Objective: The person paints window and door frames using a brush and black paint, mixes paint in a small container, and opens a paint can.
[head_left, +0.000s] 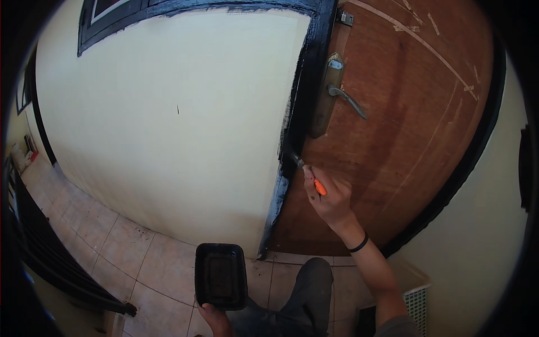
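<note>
My right hand (331, 196) grips a paintbrush (306, 168) with an orange handle. Its bristles touch the black-painted door frame (297, 112) at about mid height, just below the door's lever handle (347, 100). A black band sits on that wrist. Low in the picture, my left hand (216, 319) holds up a black rectangular tray (220, 275) of dark paint by its near edge. The tray hovers level over the tiled floor, left of the door frame's foot.
A brown wooden door (404, 123) with pale tape marks fills the right. A cream wall (168, 112) spans the left, with a black window frame (112, 17) above. Beige floor tiles (112, 236) and a black railing (50, 253) lie lower left. A white slatted basket (416, 303) stands lower right.
</note>
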A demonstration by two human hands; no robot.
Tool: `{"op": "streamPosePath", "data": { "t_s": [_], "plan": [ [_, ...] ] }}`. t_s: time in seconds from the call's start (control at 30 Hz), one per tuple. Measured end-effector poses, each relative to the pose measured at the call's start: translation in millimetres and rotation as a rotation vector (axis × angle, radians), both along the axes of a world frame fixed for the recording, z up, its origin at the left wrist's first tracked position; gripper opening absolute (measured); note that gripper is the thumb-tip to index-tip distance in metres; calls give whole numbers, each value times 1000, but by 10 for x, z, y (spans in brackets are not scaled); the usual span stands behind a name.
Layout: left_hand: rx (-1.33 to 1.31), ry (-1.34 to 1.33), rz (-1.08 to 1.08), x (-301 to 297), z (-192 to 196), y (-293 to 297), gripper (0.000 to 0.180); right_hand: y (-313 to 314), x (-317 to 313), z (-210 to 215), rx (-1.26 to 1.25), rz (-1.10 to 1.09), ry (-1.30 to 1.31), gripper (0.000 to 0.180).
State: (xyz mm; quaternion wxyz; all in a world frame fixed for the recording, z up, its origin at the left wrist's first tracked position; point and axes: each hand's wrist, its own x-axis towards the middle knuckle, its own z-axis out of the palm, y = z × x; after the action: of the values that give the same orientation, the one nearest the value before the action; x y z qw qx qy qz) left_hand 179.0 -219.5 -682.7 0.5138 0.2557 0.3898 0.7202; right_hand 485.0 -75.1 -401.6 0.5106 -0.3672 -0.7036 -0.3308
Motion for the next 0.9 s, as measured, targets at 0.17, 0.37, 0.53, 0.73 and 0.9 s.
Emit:
{"op": "streamPosePath", "data": {
  "t_s": [0.17,0.37,0.53,0.73,0.9],
  "plan": [
    [-3,-18,7,-5,-48,-4,115,-186,34,-384,-286,-8,-3,9],
    [-37,37,40,24,72,-12,118,181,57,547,132,-16,-48,15],
    [-43,41,68,-30,126,-22,119,145,-2,-47,183,-121,-258,20],
    [-63,42,72,-51,168,-12,121,-102,65,-783,-255,-39,-243,19],
    [-68,77,68,-75,334,-12,122,204,117,428,86,-13,-177,23]
  ]
}}
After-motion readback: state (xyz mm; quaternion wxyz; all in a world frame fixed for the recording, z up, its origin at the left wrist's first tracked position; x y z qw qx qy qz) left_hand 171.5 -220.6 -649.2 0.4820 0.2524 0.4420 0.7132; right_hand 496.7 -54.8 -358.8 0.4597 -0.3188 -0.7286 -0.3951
